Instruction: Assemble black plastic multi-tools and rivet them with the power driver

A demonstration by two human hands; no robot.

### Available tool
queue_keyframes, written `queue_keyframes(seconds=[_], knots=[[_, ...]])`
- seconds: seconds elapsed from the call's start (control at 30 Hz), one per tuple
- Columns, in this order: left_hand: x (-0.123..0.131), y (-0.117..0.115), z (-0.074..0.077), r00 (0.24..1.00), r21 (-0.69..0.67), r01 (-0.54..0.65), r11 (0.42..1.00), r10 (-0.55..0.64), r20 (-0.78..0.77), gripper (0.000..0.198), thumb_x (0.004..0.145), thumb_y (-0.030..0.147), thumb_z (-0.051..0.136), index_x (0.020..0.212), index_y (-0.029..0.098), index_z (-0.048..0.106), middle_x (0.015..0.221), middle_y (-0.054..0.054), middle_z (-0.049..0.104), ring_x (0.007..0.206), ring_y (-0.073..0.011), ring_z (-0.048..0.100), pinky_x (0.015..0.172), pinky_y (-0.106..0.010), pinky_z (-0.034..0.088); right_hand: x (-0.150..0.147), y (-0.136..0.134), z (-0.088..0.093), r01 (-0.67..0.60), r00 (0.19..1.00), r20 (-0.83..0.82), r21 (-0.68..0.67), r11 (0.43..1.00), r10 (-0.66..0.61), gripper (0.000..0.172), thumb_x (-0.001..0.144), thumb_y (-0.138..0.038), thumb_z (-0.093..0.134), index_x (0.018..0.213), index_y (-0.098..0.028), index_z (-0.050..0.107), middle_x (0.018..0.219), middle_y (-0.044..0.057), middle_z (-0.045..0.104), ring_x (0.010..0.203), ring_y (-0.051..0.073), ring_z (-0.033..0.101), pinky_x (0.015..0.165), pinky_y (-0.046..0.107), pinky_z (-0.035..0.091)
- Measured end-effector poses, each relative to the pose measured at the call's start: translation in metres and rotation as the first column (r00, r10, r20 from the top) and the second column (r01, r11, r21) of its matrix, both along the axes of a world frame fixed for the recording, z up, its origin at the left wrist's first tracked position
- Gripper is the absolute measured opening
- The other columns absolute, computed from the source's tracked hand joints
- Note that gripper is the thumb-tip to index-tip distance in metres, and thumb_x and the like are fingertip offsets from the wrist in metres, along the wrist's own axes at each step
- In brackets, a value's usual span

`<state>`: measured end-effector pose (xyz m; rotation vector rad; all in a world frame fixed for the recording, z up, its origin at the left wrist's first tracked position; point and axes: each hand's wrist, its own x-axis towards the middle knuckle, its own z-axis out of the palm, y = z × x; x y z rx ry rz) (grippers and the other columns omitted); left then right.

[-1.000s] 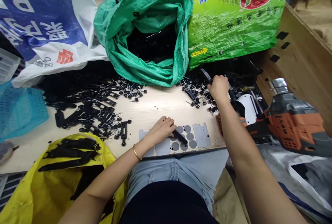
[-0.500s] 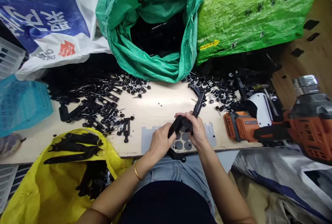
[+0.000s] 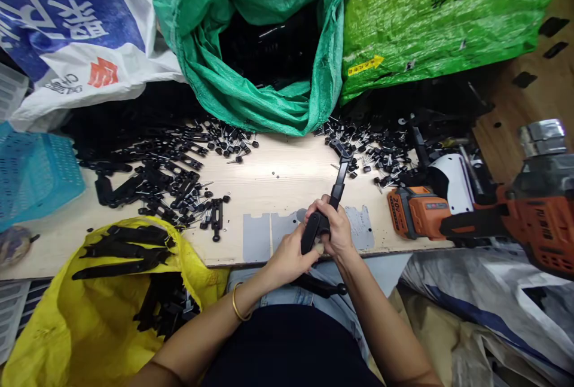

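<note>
A black jointed bracket arm [image 3: 339, 186] with a sliding metal section is between my hands near the table's front edge, its far end pointing up and right. My left hand [image 3: 291, 258] grips the thick lower segment from the left. My right hand [image 3: 334, 228] wraps round the joint from the right, its fingers partly hidden. Another black curved piece [image 3: 320, 285] shows below my hands, over my lap. Grey metal plates [image 3: 256, 237] lie flat on the table under and beside my hands.
A green sack [image 3: 255, 100] of black parts stands at the back. Small bolts and black links [image 3: 170, 177] are heaped left, more bolts [image 3: 381, 154] right. An orange power tool [image 3: 421, 213] lies at right. A yellow bag [image 3: 103, 315] hangs front left, near a blue basket [image 3: 40, 177].
The bracket arm has straightened and its metal section shows more. My left hand has shifted slightly right and down along it. The whole view has shifted a little.
</note>
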<state>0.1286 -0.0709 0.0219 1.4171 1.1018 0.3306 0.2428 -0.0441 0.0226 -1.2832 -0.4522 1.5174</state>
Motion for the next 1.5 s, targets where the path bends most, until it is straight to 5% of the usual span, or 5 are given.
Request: queue_keyframes(seconds=[0.57,0.83,0.97,1.13,1.5], knots=[[-0.002,-0.01,0.008,0.993,0.063,0.034,0.997,-0.026,-0.119,0.033,0.081,0.019,0.046,0.114,0.015,0.047,0.079,-0.006,0.064,0.063,-0.0185,0.061,0.056,-0.027,0.044,-0.01,-0.021,0.002,0.14,0.982,-0.133,0.019,0.99,-0.137,0.028,0.075,-0.034,0.064,0.061,-0.021,0.044,0.058,-0.004,0.054,0.053,0.01,0.049,0.053,0.024,0.043],[-0.034,0.048,0.005,0.919,0.221,0.341,0.914,-0.274,-0.283,0.027,0.084,0.023,0.051,0.11,0.019,0.057,0.089,-0.005,0.064,0.078,-0.0206,0.062,0.067,-0.028,0.048,0.018,-0.018,-0.011,-0.029,0.984,0.176,-0.063,0.998,0.04,0.038,0.074,-0.058,0.06,0.076,-0.02,0.056,0.073,0.001,0.064,0.065,0.014,0.059,0.061,0.027,0.048],[-0.047,0.07,-0.005,0.819,0.482,0.431,0.763,-0.107,-0.563,0.035,0.082,0.018,0.056,0.116,0.014,0.054,0.108,-0.014,0.057,0.101,-0.0289,0.055,0.084,-0.042,0.047,0.056,-0.031,-0.011,-0.326,0.665,0.636,-0.223,0.919,0.391,0.043,0.08,-0.06,0.05,0.064,-0.02,0.052,0.06,0.004,0.06,0.057,0.018,0.057,0.058,0.032,0.046],[-0.046,0.072,-0.026,0.896,0.601,0.409,0.687,-0.177,-0.407,0.041,0.088,0.026,0.053,0.127,0.018,0.044,0.118,-0.01,0.056,0.107,-0.0233,0.054,0.092,-0.038,0.046,0.054,-0.018,-0.018,-0.597,0.052,0.996,-0.028,0.801,0.073,0.029,0.084,-0.041,0.055,0.101,-0.018,0.058,0.102,0.013,0.062,0.099,0.028,0.054,0.084,0.041,0.042],[-0.047,0.068,-0.041,0.905,0.646,0.378,0.664,-0.116,-0.41,0.036,0.092,0.035,0.047,0.124,0.019,0.051,0.101,-0.008,0.062,0.094,-0.0195,0.058,0.075,-0.031,0.051,0.036,0.0,-0.058,-0.712,-0.16,0.985,-0.166,0.682,0.073,0.042,0.087,-0.04,0.051,0.125,-0.021,0.053,0.097,0.009,0.063,0.088,0.024,0.049,0.083,0.039,0.033]])
